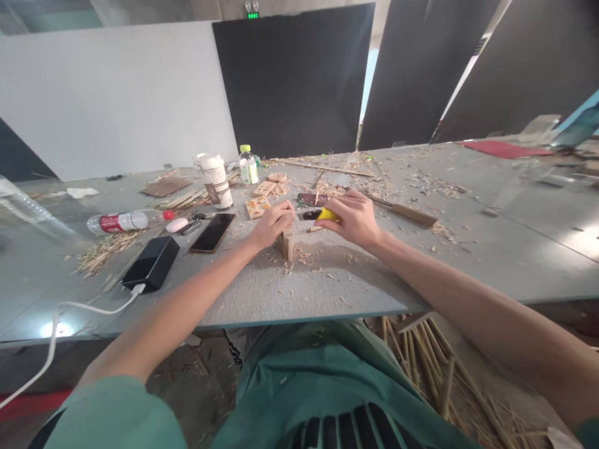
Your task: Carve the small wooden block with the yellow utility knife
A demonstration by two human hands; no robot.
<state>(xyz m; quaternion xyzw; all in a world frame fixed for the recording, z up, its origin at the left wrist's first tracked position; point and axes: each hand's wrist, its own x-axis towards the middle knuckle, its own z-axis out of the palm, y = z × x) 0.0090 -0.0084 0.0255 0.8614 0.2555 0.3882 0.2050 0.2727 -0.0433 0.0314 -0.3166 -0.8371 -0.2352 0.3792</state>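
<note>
My left hand (276,223) is closed on the top of a small wooden block (286,247), which stands on edge on the worktable among shavings. My fingers hide the upper part of the block. In my right hand (354,217) is a yellow and black utility knife (327,215), its black end pointing left toward the block. A small gap separates the knife from my left fingers; the blade itself is too blurred to make out. Behind the knife lies a dark reddish flat piece (312,199).
On the left are a phone (213,233), a black box with a white cable (150,264), a lying bottle (128,221), a paper cup (216,182) and a small upright bottle (248,165). A wooden-handled tool (412,215) lies right. Shavings cover the grey table (253,302).
</note>
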